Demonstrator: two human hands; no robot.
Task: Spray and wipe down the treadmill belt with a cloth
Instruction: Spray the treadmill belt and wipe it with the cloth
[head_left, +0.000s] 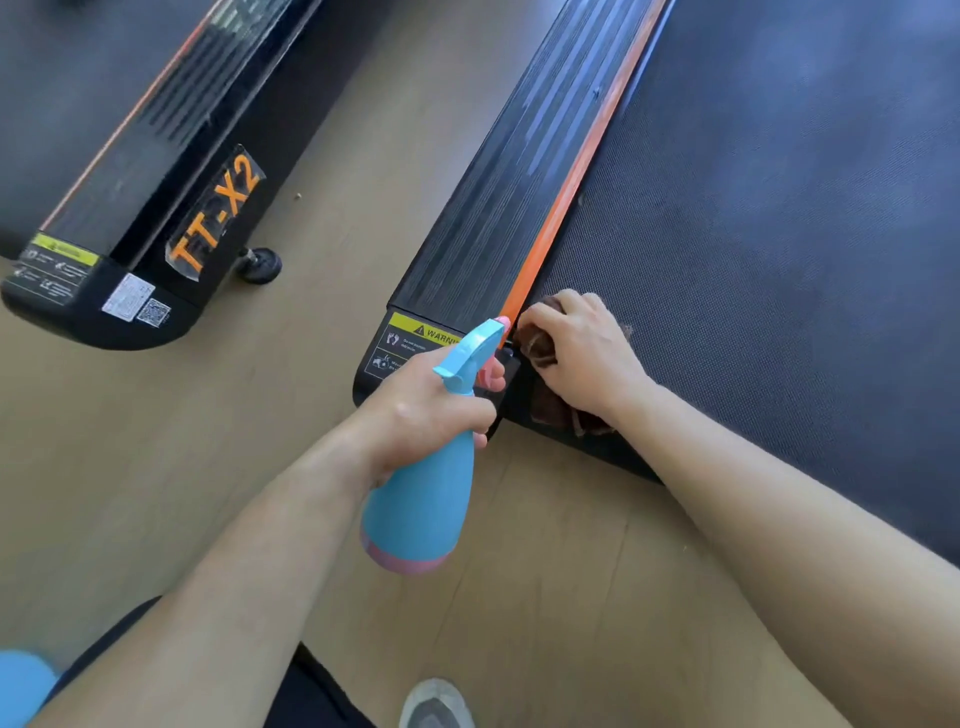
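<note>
Shoe (435, 706): grey toe is showing at the bottom edge, on the wood-look floor (545, 571).
Left hand (415, 415): is wrapping its fingers round the neck of the spray bottle, clenched on it; one fingertip is showing beside the pink trigger.
Spray bottle (418, 499): blue body, pink base band; is hanging tilted above the floor, nozzle pointing at the treadmill's rear corner, just beside the right hand.
Right hand (584, 353): is curling its fingers over the cloth, gripping and pressing it down.
Cloth (540, 348): brown, bunched; is lying on the belt's near left corner against the orange strip (576, 171), a fold trailing under the wrist.
Treadmill belt (753, 234): dark, textured, is running away up and right.
Side rail (498, 208): ribbed black, is bordering the strip; yellow warning label (415, 338) at its near end.
Second treadmill (130, 208): is sitting well apart to the left, lettered "TT-X2".
</note>
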